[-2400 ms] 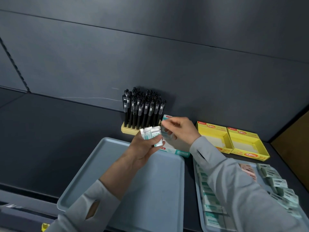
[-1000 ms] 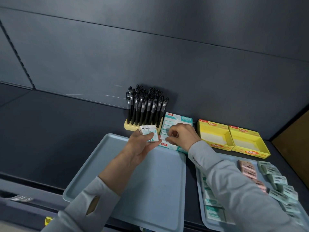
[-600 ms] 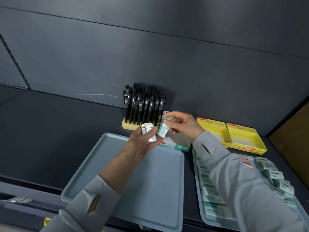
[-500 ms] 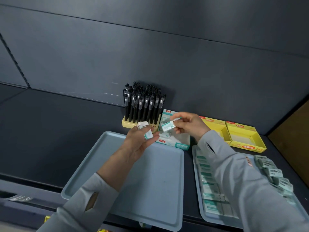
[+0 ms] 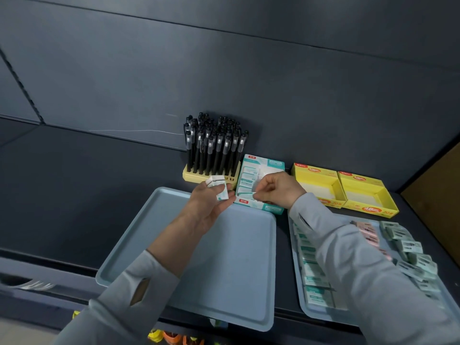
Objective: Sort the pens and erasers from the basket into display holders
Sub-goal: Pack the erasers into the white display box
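Lowered to the box (image 5: 272, 163), one eraser (image 5: 250, 195) is pinched by the right grip (image 5: 276, 189); a stack (image 5: 217, 181) is held by the left grip (image 5: 211, 202).

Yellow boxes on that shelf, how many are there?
2. One yellow box sits just right of the teal eraser box; the other yellow box sits beside it, farther right. None seems hidden.

pens (image 5: 214, 145): black
pen holder (image 5: 193, 176): pale yellow
erasers (image 5: 219, 186): white, teal
eraser box (image 5: 272, 163): teal-white, red labels
display boxes (image 5: 334, 189) at 3 o'clock: yellow
trays (image 5: 224, 270): grey-blue
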